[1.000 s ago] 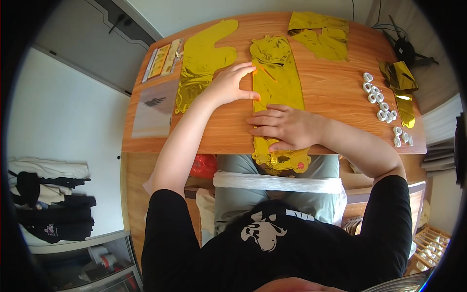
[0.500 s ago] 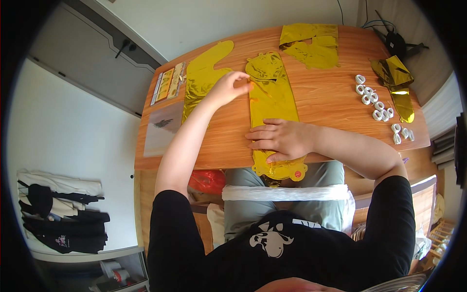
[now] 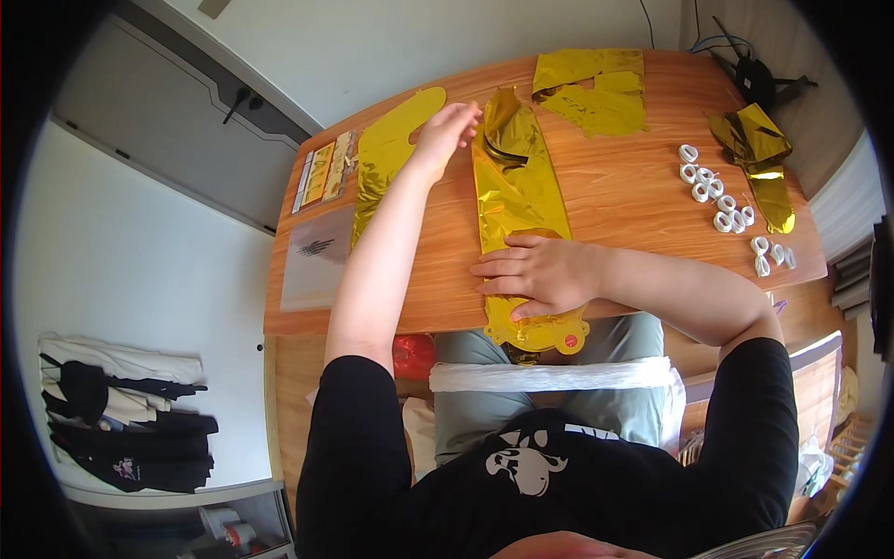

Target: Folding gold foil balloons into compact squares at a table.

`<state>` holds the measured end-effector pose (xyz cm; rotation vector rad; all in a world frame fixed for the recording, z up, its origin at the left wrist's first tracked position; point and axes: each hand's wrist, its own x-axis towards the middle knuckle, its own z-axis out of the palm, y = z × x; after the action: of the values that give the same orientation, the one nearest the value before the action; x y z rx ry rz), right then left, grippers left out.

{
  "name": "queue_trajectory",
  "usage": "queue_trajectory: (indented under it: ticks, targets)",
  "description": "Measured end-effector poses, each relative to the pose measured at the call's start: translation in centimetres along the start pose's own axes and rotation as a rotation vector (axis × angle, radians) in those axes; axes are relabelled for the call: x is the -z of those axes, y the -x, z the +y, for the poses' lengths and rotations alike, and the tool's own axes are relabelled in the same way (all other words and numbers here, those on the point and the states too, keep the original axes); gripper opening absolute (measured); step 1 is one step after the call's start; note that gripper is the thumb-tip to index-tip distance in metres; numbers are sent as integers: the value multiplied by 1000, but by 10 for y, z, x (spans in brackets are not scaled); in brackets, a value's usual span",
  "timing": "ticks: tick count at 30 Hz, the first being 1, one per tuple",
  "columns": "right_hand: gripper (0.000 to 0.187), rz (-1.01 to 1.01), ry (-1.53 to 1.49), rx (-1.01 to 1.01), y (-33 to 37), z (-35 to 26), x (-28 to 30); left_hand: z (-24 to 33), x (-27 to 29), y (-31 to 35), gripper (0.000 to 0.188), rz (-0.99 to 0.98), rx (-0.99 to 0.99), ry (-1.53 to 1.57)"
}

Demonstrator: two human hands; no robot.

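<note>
A long gold foil balloon, flat and creased, lies lengthwise in front of me, its near end hanging over the table's edge. At its far left edge my left hand is closed, fingertips pinched on the foil, which is raised and buckled there. A dark curved fold shows in the foil beside those fingers. My right hand lies flat across the balloon's near part, fingers stretched out and pressing it to the table. The near end has rounded tabs and a small red round mark.
Another gold foil balloon lies at the left, by a printed card and a clear sheet. More gold foil lies at the far side and far right. Several white ribbon rolls sit at the right.
My left hand has moved away from me, drawing the folded far end of the foil outward, so the flap there has opened up. My right hand stays in place.
</note>
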<state>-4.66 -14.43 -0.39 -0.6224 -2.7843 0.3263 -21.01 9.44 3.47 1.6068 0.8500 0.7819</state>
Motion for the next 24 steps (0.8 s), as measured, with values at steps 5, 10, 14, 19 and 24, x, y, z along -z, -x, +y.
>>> queue_trajectory:
  ticks: [5, 10, 14, 19, 24]
  targets:
    - [57, 22, -8, 24, -5, 0, -1, -5, 16, 44, 28, -36, -220, -544]
    - [57, 5, 0, 18, -3, 0, 0, -15, 11, 75, 44, -119, -375, -908]
    - [57, 8, 18, 30, -5, -1, 1, -20, 17, 75, 74, -102, -368, -938]
    - [58, -4, 22, 20, -4, -3, 1, -18, 18, 67, 90, -128, -329, -949]
    - [58, -16, 24, 24, -8, -3, 2, -21, 18, 74, 94, -52, -316, -827]
